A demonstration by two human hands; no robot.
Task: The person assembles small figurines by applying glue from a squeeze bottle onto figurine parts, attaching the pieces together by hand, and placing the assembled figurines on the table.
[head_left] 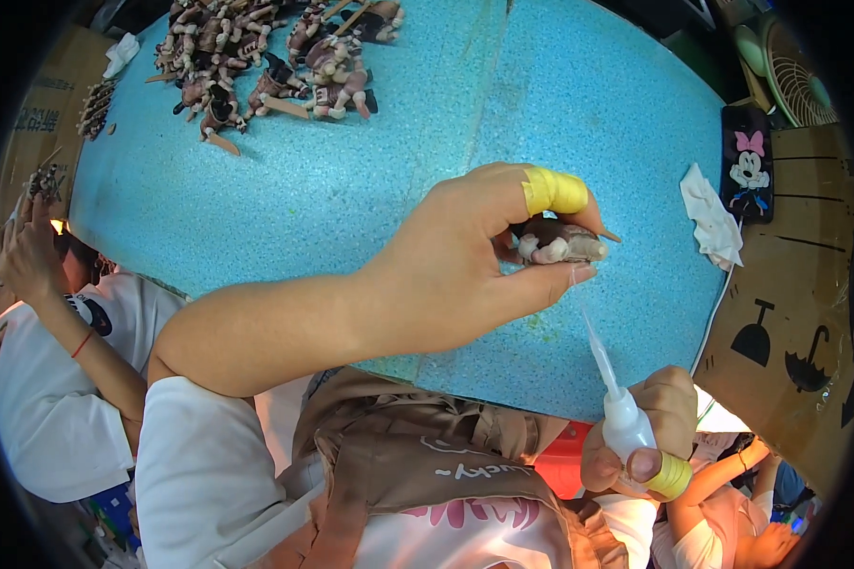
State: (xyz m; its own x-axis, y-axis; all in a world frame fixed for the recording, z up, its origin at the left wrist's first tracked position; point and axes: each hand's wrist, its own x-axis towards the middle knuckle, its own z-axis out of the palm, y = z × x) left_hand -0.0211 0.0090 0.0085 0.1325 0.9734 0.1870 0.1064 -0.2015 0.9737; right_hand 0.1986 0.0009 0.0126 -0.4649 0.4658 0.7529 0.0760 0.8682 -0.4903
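My left hand [455, 251] is closed over the table, pinching a small painted figurine [567, 248] between thumb and fingers. Yellow tape wraps one finger of this hand, and part of the figurine is hidden behind the fingers. A thin pointed brown tip sticks out beyond them. Near the table's front edge, my right hand [672, 410] grips a small white squeeze bottle [626, 424], with yellow tape on a finger here too. The bottle's long, thin, clear nozzle points up toward the figurine; whether its fine tip touches the figurine or my left thumb, I cannot tell.
A heap of similar figurines [223, 43], some with wooden sticks, lies at the far left of the blue table [399, 190]. Crumpled tissue [712, 216], a dark cartoon-mouse case [748, 163], cardboard [778, 284] and a green fan [799, 76] are at right. Co-workers sit on both sides.
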